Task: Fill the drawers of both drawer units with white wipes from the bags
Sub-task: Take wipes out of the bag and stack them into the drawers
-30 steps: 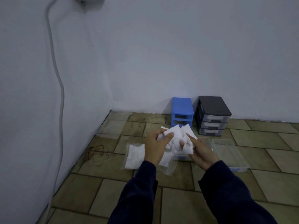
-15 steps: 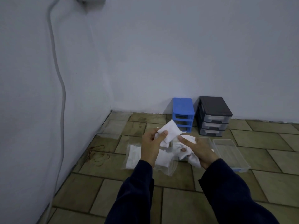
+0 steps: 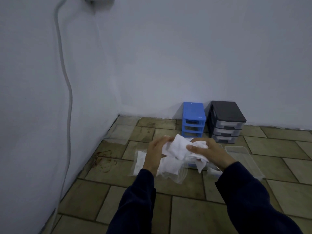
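Closing together since half a second ago, the left hand (image 3: pixel 154 153) and right hand (image 3: pixel 208 153) now both pinch the wipes (image 3: pixel 179 147) above the bag (image 3: pixel 168 168) on the floor. Each grip curls around the bundle, thumbs on top, well short of the blue unit (image 3: pixel 193 119) and black unit (image 3: pixel 226 121).

Left hand (image 3: pixel 154 153) and right hand (image 3: pixel 208 153) together, fingers curled, gripping

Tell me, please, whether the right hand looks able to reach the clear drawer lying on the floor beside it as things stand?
Probably yes: the clear drawer lies open on the tiles just beyond the right hand, nothing between them. But that hand grips white wipes together with the left hand.
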